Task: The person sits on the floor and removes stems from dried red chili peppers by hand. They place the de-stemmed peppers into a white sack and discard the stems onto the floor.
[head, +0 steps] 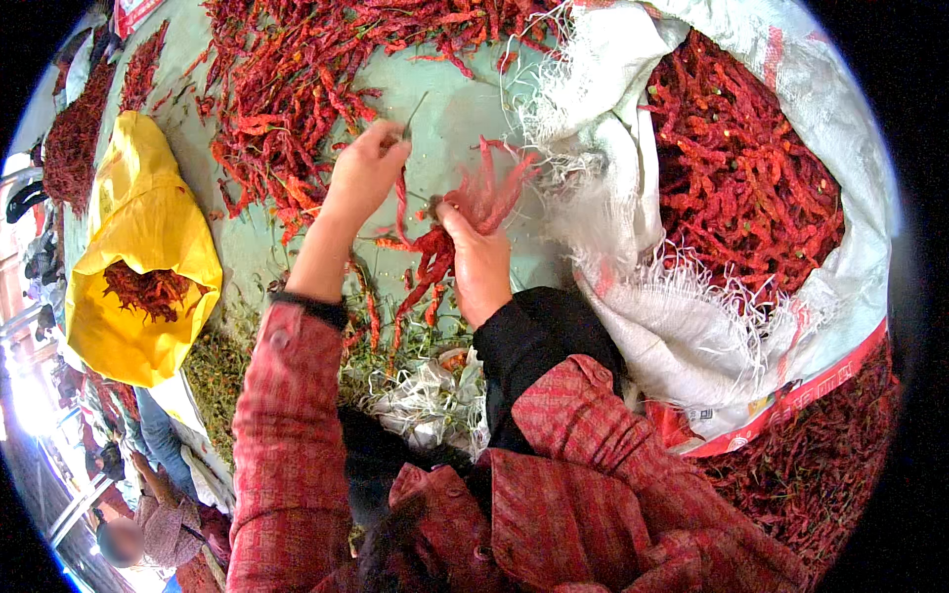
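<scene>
My left hand [371,167] pinches a thin, dark, stem-like piece [417,113] between thumb and fingertips. A long red chilli [401,211] hangs just below that hand; whether the fingers also hold it, I cannot tell. To its right and a little nearer to me, my right hand [478,259] is closed around a bunch of dried red chillies [489,194]. Some of the bunch fan out above the thumb, blurred, and others hang down on the left. Beyond both hands, a large heap of dried red chillies [274,111] lies on the pale green surface [437,89].
On the right stands an open white woven sack [630,163] with frayed edges, full of red chillies [734,170]. A yellow bag [148,215] with chillies inside lies at left. Loose stems [219,370] and white plastic strands [434,393] lie near me. Another person [167,526] is at lower left.
</scene>
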The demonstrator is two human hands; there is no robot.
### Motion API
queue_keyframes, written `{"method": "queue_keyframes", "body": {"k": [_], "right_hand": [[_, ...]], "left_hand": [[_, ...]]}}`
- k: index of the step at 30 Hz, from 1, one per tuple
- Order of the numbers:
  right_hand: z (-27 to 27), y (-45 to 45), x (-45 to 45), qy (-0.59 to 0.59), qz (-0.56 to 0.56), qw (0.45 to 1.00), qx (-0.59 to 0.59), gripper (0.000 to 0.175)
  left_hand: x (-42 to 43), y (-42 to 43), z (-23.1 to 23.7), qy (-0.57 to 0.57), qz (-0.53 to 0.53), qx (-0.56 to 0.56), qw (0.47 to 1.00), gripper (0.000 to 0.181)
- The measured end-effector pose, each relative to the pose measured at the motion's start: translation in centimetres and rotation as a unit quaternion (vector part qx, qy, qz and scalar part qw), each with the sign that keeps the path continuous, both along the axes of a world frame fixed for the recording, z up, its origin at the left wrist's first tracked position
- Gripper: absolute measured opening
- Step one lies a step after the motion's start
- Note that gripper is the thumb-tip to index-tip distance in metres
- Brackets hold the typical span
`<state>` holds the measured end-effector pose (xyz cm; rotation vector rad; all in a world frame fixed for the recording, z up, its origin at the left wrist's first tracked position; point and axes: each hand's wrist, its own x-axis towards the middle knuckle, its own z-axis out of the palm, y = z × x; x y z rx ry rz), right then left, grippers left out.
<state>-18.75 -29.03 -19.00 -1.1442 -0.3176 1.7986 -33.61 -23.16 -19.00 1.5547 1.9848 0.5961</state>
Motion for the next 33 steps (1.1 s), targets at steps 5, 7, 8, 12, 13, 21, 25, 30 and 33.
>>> {"method": "queue_keyframes", "body": {"k": [5,7,8,12,13,21,25,30,33], "right_hand": [[0.7,-0.4,-0.4,-0.029,0.065,0.989,0.132,0.022],[1.6,0.0,-0.1,-0.044,0.114,0.984,0.132,0.024],[1.8,-0.6,-0.4,-0.012,0.160,0.979,0.127,0.025],[0.1,-0.6,0.3,-0.081,0.281,0.943,0.160,0.032],[-0.3,-0.9,0.2,-0.093,0.266,0.936,0.213,0.033],[0.3,-1.3,0.0,-0.032,0.279,0.947,0.158,0.024],[0.3,-1.6,0.5,0.084,0.312,0.933,0.156,0.017],[0.8,-0.4,0.5,0.103,0.188,0.972,0.092,0.012],[1.8,-1.5,-0.1,0.167,0.247,0.944,0.139,0.013]], "left_hand": [[1.8,-5.7,3.1,-0.284,0.040,-0.087,0.954,0.017],[2.6,-6.3,4.9,-0.268,0.089,-0.063,0.957,0.015],[1.7,-6.9,4.0,-0.306,0.075,-0.082,0.945,0.017],[2.0,-7.6,5.8,-0.141,0.037,-0.026,0.989,0.019],[1.7,-7.8,6.0,-0.123,0.021,-0.022,0.992,0.017],[3.6,-8.6,6.4,-0.086,0.036,0.134,0.987,0.010],[0.9,-7.9,3.6,-0.254,0.265,0.047,0.929,0.015],[-0.4,-4.9,1.7,-0.131,0.100,-0.005,0.986,0.022],[-1.7,-3.2,-4.1,0.159,-0.170,0.095,0.968,0.031]]}}
